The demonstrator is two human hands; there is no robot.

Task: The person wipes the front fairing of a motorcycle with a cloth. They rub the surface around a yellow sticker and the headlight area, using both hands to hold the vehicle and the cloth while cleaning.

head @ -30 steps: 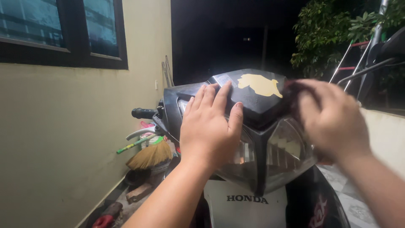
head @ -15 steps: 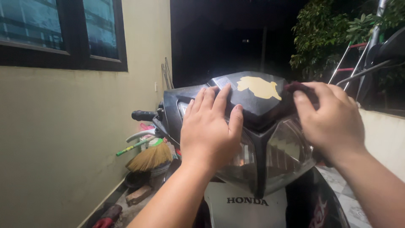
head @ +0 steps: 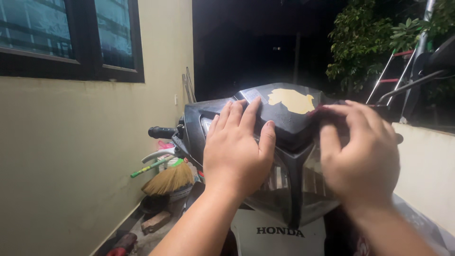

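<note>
Night shot outside, looking down at the front of a motorbike. The black headlight cover (head: pixel 284 118) sits right in the middle of the frame, with a pale yellow patch (head: pixel 292 100) on its top face, a bit above centre.

The left hand (head: pixel 237 149) is laid flat on the left side of the cover, fingers spread and pointing up, thumb out toward the middle ridge. It's open, just pressing on the plastic, not gripping anything. The right hand (head: pixel 362 151) is on the right side of the cover, fingers curled a little, and the fingertips press a dark reddish cloth (head: pixel 321 110) against the top edge just right of the yellow patch. Most of the cloth is hidden under the hand, so I can't tell how big it is.

Below the cover you can see the clear headlight lens (head: pixel 303 182), and under that a white front panel (head: pixel 279 232) at the bottom centre.

The black handlebar grip (head: pixel 161 132) sticks out to the left. Lower left, against the cream wall (head: pixel 71 166), there's a straw broom (head: pixel 169 179) with a green handle. Dark-framed window (head: pixel 71 38) in the upper left, leafy tree (head: pixel 369 42) in the upper right.
</note>
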